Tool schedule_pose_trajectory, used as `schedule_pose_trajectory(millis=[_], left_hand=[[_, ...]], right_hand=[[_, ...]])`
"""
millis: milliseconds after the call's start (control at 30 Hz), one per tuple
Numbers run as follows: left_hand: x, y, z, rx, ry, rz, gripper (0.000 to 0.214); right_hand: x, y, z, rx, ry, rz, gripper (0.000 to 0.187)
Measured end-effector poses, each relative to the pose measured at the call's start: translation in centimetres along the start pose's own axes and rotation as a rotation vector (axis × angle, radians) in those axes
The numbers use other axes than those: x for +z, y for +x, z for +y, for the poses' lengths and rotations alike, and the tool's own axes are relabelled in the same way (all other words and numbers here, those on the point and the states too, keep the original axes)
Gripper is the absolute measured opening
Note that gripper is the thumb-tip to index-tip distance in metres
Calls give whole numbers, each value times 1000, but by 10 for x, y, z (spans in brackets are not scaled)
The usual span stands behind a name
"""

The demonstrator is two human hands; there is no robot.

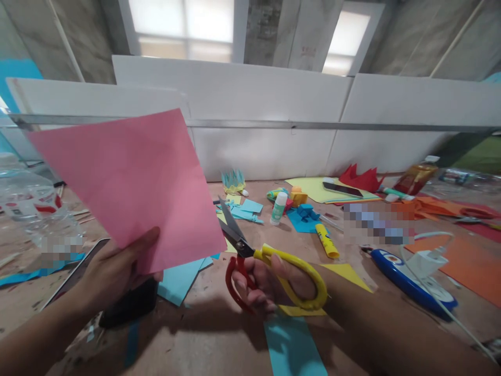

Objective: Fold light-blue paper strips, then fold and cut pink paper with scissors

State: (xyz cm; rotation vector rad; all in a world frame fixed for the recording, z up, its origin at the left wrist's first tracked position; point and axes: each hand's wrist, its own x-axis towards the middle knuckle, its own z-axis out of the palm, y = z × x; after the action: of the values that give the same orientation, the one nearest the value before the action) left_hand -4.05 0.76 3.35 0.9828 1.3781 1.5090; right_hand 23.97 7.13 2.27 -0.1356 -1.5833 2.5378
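My left hand [117, 274] pinches the lower corner of a pink sheet of paper [125, 183] and holds it up, tilted, above the table. My right hand [270, 284] grips scissors [254, 256] with one red and one yellow handle loop. The blades are slightly apart and point up-left at the right edge of the pink sheet. A blue paper strip [293, 347] lies on the table just below my right hand.
The wooden table [219, 339] is strewn with blue, yellow, orange and red paper pieces. On it are glue sticks [278, 208], a phone [342, 189], a plastic bottle [33, 209], a blue device with a white cable [410, 277] and a dark object [129, 308]. White boards [266, 104] stand behind.
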Motion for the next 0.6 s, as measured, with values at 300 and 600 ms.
schedule_pose_trajectory(millis=[300, 600], left_hand=[[-6, 5, 2, -33, -66, -213, 31], [2, 2, 3, -126, -365, -10, 53]], right_hand=[[-1, -9, 12, -110, 65, 147, 66], [-4, -12, 1, -99, 33, 55, 63]])
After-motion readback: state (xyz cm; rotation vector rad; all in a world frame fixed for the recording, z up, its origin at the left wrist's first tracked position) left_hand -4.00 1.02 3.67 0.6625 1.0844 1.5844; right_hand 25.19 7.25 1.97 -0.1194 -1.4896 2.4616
